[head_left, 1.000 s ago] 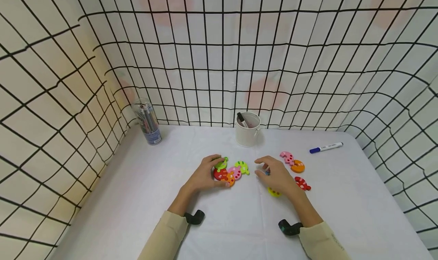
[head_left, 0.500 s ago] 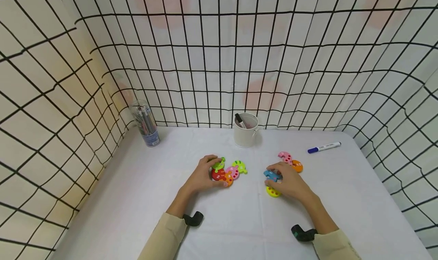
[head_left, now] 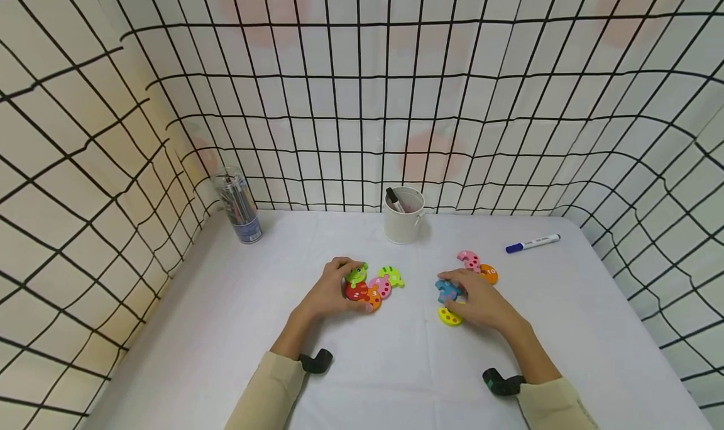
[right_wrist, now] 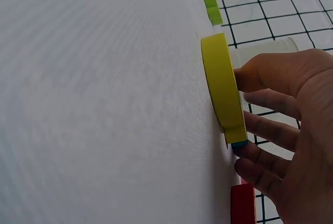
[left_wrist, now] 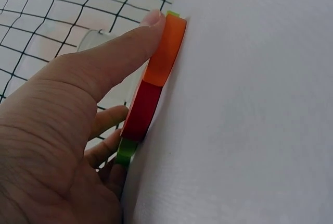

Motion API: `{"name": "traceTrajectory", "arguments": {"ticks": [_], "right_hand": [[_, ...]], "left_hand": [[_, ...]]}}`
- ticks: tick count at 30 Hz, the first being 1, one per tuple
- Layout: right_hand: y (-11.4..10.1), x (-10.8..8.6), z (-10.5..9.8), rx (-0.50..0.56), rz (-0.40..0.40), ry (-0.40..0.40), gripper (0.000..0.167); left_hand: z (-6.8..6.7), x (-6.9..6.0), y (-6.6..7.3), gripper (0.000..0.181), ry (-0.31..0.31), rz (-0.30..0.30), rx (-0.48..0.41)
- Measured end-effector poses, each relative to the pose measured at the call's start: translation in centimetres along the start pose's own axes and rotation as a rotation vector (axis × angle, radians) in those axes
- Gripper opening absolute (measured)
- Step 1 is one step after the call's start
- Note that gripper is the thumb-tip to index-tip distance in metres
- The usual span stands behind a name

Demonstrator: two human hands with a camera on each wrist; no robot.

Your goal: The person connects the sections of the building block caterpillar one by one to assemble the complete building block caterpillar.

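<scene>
Yellow lies nearest you: a spotted piece [head_left: 450,317] just beside the blue piece [head_left: 447,291], which your right hand [head_left: 479,298] pinches between thumb and fingers. Your left hand [head_left: 328,295] curls round the joined chain [head_left: 379,288], apart from it. You seem to be taking up blue; joining it probably calls for a steady left hold and careful turning towards the striped green end [head_left: 391,276], short of the white bucket [head_left: 403,227].

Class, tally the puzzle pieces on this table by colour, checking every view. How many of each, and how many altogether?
Green pieces: 2
Red pieces: 2 (one visible only in the right wrist view)
Orange pieces: 2
Pink pieces: 2
Blue piece: 1
Yellow piece: 1
Total: 10
</scene>
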State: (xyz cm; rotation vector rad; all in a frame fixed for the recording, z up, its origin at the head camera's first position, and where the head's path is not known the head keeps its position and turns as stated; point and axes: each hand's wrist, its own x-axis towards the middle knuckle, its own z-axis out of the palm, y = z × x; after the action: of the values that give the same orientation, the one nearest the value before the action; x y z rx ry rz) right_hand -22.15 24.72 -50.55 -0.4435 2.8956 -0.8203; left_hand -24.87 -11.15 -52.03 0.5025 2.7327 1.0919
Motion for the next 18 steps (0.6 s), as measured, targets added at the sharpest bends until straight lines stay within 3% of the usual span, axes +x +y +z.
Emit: {"name": "traceTrajectory", "arguments": {"ticks": [8, 18], "right_hand": [[-0.25, 0.36, 0.13, 0.013, 0.005, -0.003, 0.05], [-0.41, 0.23, -0.05, 0.076, 0.063, 0.041, 0.052]], "left_hand": [[0.01, 0.01, -0.52, 0.091, 0.004, 0.029, 0.011], [-0.04, 0.0, -0.14, 0.091, -0.008, 0.044, 0.0]]}}
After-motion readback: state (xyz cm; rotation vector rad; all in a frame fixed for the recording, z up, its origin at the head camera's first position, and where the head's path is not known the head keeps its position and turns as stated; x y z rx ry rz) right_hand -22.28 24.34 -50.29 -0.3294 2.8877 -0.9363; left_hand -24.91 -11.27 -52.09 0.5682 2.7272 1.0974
